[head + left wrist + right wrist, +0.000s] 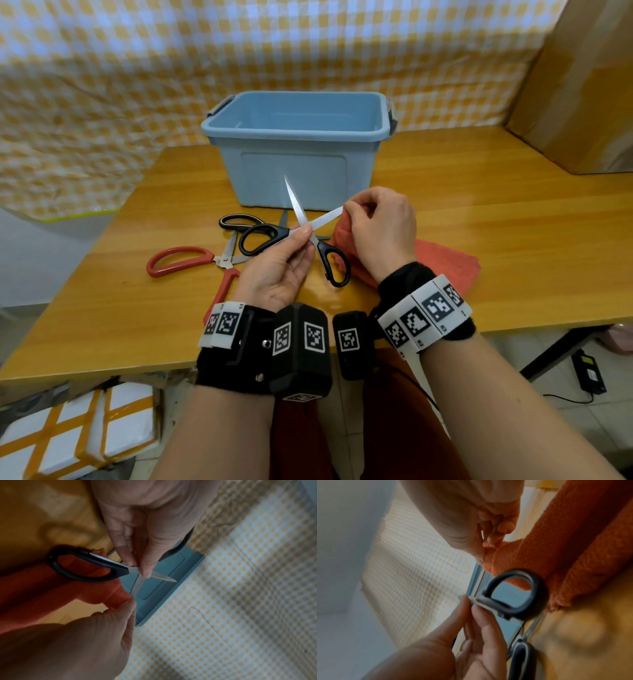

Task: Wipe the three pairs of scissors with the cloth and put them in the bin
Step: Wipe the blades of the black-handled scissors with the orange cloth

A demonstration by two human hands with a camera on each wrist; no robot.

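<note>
My left hand [303, 240] pinches a black-handled pair of scissors [260, 236] at the pivot and holds it above the table with its blades spread wide. My right hand [349, 210] pinches a fold of the orange cloth [442, 263] around the tip of the right-pointing blade. The rest of the cloth lies on the table under my right wrist. A red-handled pair [178, 260] lies open at the left. A third pair with black-and-grey handles [239, 221] lies behind it. The blue bin [294, 132] stands open behind the scissors. The left wrist view shows my thumb on the blades [154, 574].
The wooden table [513, 222] has a cardboard box [582, 85] leaning at its far right. A yellow checked sheet [102, 85] hangs behind. White taped boxes [68, 428] sit on the floor below the table's left front edge.
</note>
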